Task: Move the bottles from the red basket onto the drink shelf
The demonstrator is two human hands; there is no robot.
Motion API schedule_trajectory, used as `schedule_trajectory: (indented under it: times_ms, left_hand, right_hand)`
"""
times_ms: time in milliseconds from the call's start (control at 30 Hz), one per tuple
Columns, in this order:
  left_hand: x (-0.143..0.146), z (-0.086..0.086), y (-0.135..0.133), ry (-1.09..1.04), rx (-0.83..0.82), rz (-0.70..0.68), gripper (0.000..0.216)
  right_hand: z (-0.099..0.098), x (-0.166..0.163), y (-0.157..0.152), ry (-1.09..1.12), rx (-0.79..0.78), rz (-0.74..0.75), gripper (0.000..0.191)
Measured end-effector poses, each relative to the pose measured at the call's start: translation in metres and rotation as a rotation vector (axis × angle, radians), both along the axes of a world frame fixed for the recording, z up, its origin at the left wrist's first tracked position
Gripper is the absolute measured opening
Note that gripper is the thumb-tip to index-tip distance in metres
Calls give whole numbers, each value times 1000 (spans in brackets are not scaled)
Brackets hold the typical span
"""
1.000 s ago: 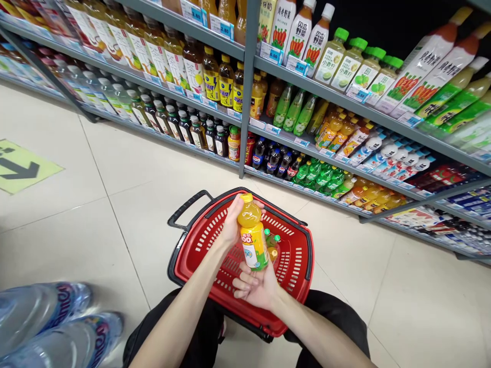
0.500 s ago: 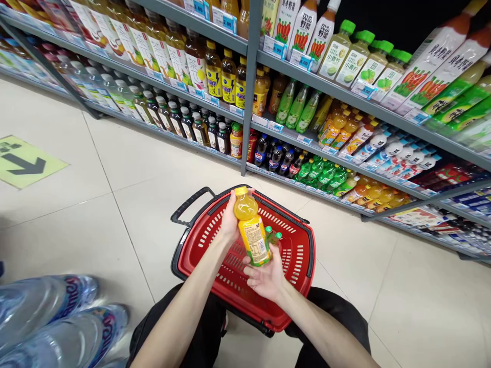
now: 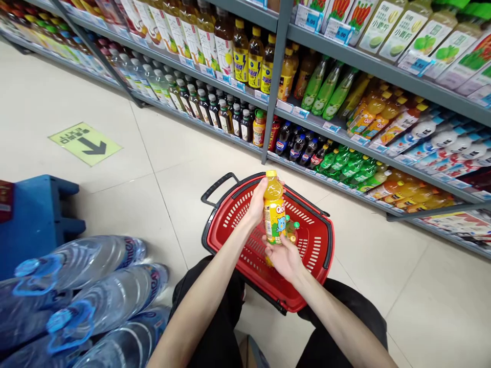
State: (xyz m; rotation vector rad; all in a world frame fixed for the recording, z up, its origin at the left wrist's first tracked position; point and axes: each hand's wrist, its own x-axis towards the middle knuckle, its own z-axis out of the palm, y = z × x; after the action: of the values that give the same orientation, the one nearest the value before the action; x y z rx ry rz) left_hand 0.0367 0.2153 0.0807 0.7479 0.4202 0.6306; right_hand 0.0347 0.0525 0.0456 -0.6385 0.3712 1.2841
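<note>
A yellow juice bottle (image 3: 274, 217) with a yellow cap and a cartoon label is held upright, slightly tilted, between both hands. My left hand (image 3: 258, 202) wraps round its upper part, just below the cap. Around the base, my right hand (image 3: 283, 255) grips with the thumb on the label and fingers underneath. Below them is a red shopping basket (image 3: 240, 202) with slotted walls and a black folding handle (image 3: 219, 188). Inside it lie small bottles with green caps (image 3: 296, 225), partly hidden behind the juice bottle.
Drink shelves (image 3: 270, 97) run across the back, packed with bottles. Large water bottles (image 3: 111, 291) stand at the lower left beside a blue plastic pallet (image 3: 36, 204). A yellow-green floor sign (image 3: 84, 144) with an arrow lies on the tiles. My black-trousered knees flank the basket.
The juice bottle has been turned, so its cartoon front shows instead of the barcode side. The view has shifted, bringing more water bottles and the blue pallet in at left.
</note>
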Motion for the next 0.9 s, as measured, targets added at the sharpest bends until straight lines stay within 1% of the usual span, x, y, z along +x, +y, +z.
schedule_trajectory:
  times_ms: [100,200,367,567,700,900]
  left_hand:
    - [-1,-3,1,-26,-16,-20,51]
    - [-2,-3,2,-24,-41,-32,53]
    - [-4,0,4,-24,-75,-56,55]
    - [-2,0,2,-12,-159,-52,54]
    - [-1,-2,1,-8,-135,-50,50]
    - [-2,-4,2,-26,-163,-50,51]
  right_hand:
    - [4,1,-1,5,42,-3,39]
    - [8,2,-2,-9,66,16,38]
    - [10,2,-5,-118,137,54,48]
    - [7,1,-8,-197,93,34,56]
    - [7,2,-9,-210,93,55,61]
    - [7,4,-9,-218,90,63,57]
